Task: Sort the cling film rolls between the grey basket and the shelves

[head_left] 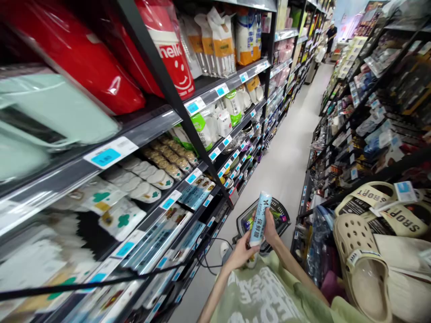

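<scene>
A light-blue roll of cling film (261, 220) with dark lettering is held upright, slightly tilted, in front of my body. Around its lower left side my left hand (241, 252) is closed. The fingers of my right hand (270, 228) grip its right side, higher up. Below and beyond the roll, a dark shopping basket (286, 214) stands near the floor, with green and purple packages partly seen inside. My hands and the roll hide part of the basket.
On the left, a black shelf (164, 119) carries slippers, packaged goods and red bags (173, 54) behind price tags. Beige clogs (362, 264) are close on the right. A thin black cord (202, 253) hangs near the left shelf. A person (331, 38) stands far down the aisle (286, 130).
</scene>
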Tool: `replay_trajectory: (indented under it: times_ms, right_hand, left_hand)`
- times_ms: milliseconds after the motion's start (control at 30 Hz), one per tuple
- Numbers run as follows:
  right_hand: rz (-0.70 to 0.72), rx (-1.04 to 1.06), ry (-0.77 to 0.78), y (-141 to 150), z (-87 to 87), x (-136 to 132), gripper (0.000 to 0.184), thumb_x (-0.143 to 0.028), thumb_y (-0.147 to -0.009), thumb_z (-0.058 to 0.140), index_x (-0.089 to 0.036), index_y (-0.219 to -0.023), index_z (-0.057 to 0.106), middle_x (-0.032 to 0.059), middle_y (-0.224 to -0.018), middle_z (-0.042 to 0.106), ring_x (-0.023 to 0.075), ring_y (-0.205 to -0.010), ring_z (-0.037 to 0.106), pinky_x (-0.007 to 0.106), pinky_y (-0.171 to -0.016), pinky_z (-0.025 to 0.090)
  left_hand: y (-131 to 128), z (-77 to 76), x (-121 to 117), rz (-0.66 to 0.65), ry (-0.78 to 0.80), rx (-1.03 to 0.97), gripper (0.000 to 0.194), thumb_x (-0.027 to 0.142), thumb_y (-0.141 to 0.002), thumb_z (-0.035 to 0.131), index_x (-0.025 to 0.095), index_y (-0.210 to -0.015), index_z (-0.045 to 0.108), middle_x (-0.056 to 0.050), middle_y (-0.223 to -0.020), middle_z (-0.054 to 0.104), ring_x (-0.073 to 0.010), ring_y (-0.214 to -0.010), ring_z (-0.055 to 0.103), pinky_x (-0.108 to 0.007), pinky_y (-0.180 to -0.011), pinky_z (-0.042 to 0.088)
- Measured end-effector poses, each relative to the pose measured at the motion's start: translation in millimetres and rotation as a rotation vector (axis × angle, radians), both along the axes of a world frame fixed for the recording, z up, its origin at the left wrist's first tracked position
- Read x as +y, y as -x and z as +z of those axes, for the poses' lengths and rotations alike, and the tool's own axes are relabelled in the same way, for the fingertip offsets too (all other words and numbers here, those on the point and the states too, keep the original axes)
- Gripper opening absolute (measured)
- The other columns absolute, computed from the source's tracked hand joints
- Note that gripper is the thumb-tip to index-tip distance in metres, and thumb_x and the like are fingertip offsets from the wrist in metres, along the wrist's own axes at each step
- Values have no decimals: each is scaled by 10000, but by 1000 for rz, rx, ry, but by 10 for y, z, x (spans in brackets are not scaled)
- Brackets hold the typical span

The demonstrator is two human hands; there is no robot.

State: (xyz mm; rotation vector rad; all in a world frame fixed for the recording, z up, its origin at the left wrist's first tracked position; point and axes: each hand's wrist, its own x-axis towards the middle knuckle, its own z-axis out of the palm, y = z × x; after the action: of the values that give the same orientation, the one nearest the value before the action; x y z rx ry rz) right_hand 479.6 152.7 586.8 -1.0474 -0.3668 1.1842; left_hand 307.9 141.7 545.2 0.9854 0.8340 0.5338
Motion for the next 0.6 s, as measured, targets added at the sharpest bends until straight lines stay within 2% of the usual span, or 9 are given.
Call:
replay_trajectory:
  times_ms: [100,200,267,367,433,500,600]
  right_hand:
    - [82,-105,-20,-14,-48,-3,638,-784,-766,857,-225,-1061,778,34,-958,815,207,-851,747,303,-776,635]
    - [250,-178,-57,-61,-137,-96,565,-598,-732,966,-253,-1145,794,48,-1149,817,235,-1089,753,357,-1007,616]
    - [361,-212,-47,-80,-205,-182,566,-510,-729,986,-245,-1192,800,73,-1233,806,255,-1145,748,385,-1030,615]
    - [389,-255,-7,-87,-247,-264,544,-416,-725,988,-248,-1212,810,79,-1238,808,257,-1055,765,337,-840,666]
    - [363,-239,10,-93,-219,-267,505,-400,-691,995,-241,-1140,830,66,-1118,825,237,-880,768,283,-646,646]
    - [338,-208,36,-115,-181,-248,482,-426,-666,995,-217,-1071,837,51,-974,822,195,-677,725,241,-485,564]
    - [298,-147,116,-185,-195,-224,514,-514,-681,965,-175,-1044,834,21,-764,770,135,-460,605,206,-358,411]
  left_hand:
    - [-114,-13,21,49,8,-79,706,318,-648,1009,232,-1282,710,-144,-1220,784,-350,-1169,746,-456,-1069,563]
    - [-155,-32,106,250,15,-111,777,407,-648,1018,229,-1306,644,-136,-1191,765,-321,-1104,744,-423,-1010,579]
    - [-165,-36,184,389,-16,-91,775,448,-655,1012,225,-1292,630,-132,-1204,749,-304,-1099,733,-398,-991,578]
    - [-164,-41,292,557,-54,-34,750,474,-630,1019,223,-1222,634,-111,-1160,739,-290,-1074,723,-389,-982,573]
    - [-146,-46,343,629,-65,-22,720,492,-623,1023,225,-1177,649,-96,-1135,737,-289,-1093,717,-391,-1015,565]
    - [-112,-46,383,675,-46,-31,662,527,-653,1010,226,-1132,666,-97,-1141,737,-291,-1139,711,-390,-1038,566]
    - [-49,-30,442,730,41,-94,610,588,-723,966,229,-1114,667,-114,-1186,735,-293,-1179,712,-375,-968,606]
